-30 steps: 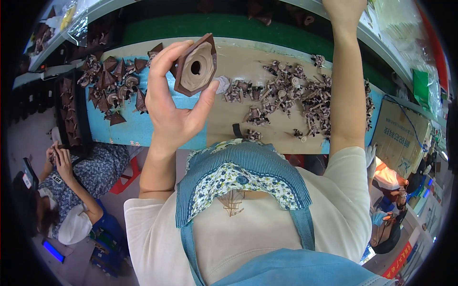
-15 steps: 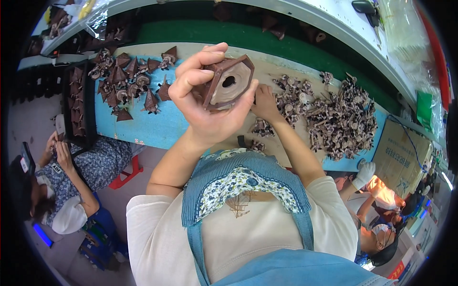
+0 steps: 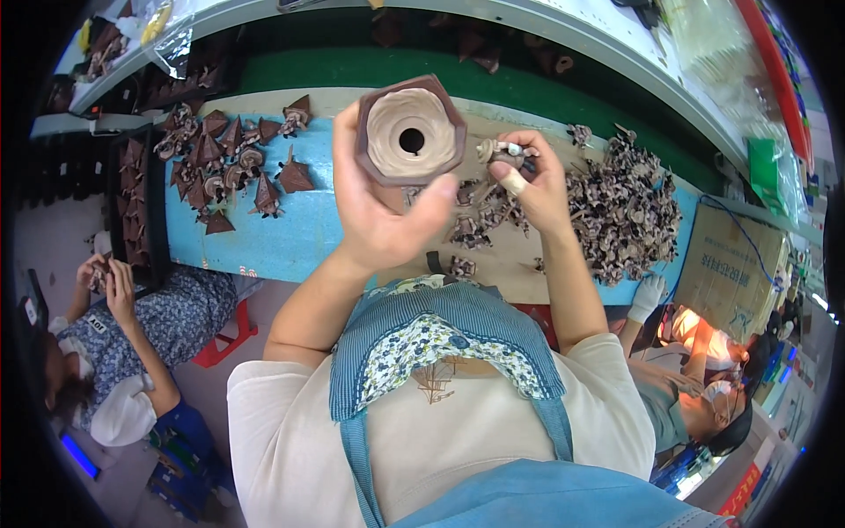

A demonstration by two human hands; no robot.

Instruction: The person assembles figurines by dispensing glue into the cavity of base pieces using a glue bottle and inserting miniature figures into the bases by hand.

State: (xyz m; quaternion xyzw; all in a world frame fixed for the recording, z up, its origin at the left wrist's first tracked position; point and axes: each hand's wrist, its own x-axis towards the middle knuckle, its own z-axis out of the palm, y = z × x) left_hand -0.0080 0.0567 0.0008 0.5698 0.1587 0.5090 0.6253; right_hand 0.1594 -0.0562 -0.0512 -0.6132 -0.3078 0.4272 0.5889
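My left hand (image 3: 387, 220) is wrapped round a brown, many-sided hollow roof piece (image 3: 387, 123). Its beige inside faces up, with a round dark hole in the middle. Close beside it, my right hand (image 3: 546, 189) pinches a small beige-and-dark figure piece (image 3: 504, 154) between thumb and fingers; the two parts are apart. Below the hands lie several loose small figure pieces (image 3: 475, 224) on brown board. A large heap of similar pieces (image 3: 629, 211) spreads to the right. Pointed brown roof pieces (image 3: 211, 158), some with beige parts attached, lie scattered on the blue tabletop (image 3: 299, 233) at left.
A black tray (image 3: 161, 220) of brown pieces stands at the table's left end. A white shelf edge (image 3: 598, 48) curves across the far side. A cardboard box (image 3: 731, 264) stands at right. Co-workers sit on both sides; a gloved hand (image 3: 650, 295) is near the right table edge.
My right hand has lifted from the loose pieces with a small figure piece in its fingers. My left hand has turned the roof piece so its hollow inside faces up.
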